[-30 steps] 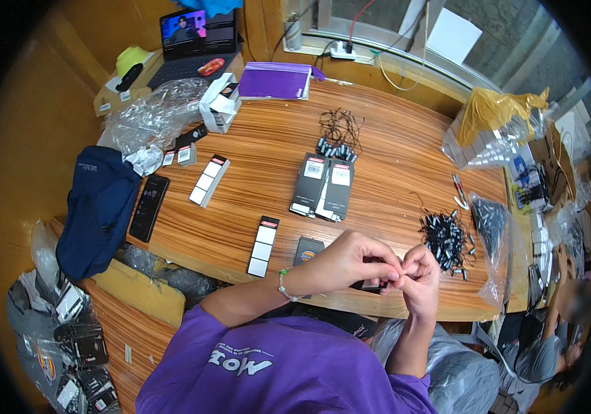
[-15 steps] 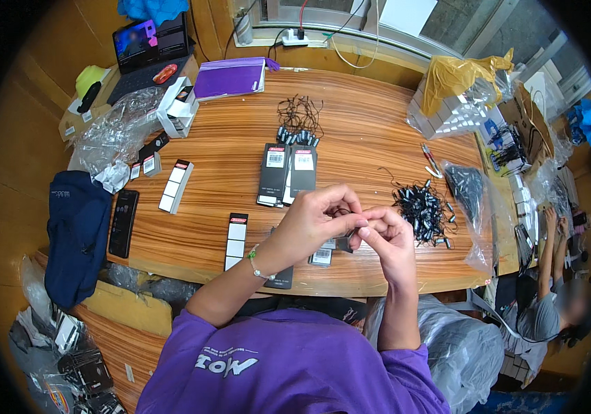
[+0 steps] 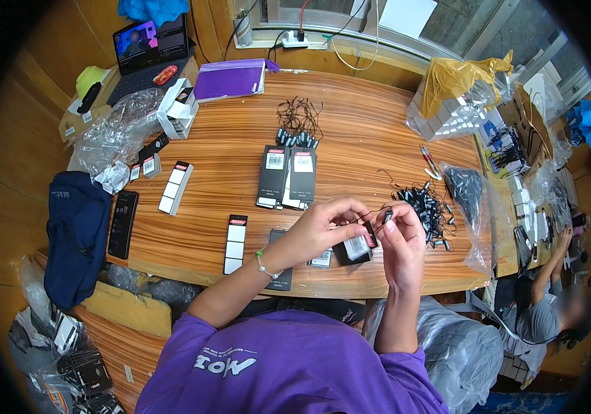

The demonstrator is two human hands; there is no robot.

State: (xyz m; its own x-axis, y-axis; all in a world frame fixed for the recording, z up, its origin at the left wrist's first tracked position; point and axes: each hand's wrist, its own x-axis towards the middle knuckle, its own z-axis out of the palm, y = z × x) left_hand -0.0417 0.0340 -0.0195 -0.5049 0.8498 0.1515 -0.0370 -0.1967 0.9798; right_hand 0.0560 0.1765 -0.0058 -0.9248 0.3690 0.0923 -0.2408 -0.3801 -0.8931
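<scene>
Above the front of the table, my left hand (image 3: 335,224) is closed on a folded black hang tag (image 3: 354,253) with a white face. My right hand (image 3: 404,238) pinches the small dark plastic end piece (image 3: 388,217) of a thin black string, which runs between my hands. Dark cards (image 3: 280,281) lie partly under my left wrist, next to a black-and-white tag strip (image 3: 236,243). Farther off are two stacks of hang tags (image 3: 272,181) with their strings (image 3: 300,116) spread behind. To the right of my right hand is a heap of black tag strings (image 3: 425,210).
A phone (image 3: 123,224), navy cloth item (image 3: 78,234), strip stack (image 3: 175,188) and crumpled plastic (image 3: 119,127) are on the left. A laptop (image 3: 150,48) and purple folder (image 3: 230,79) stand behind. Pens (image 3: 430,162) and plastic bags (image 3: 466,207) lie right; another person (image 3: 544,303) works beyond.
My hands have moved slightly apart. The tag has turned its white face into view, and the string's end piece now shows in my right fingers.
</scene>
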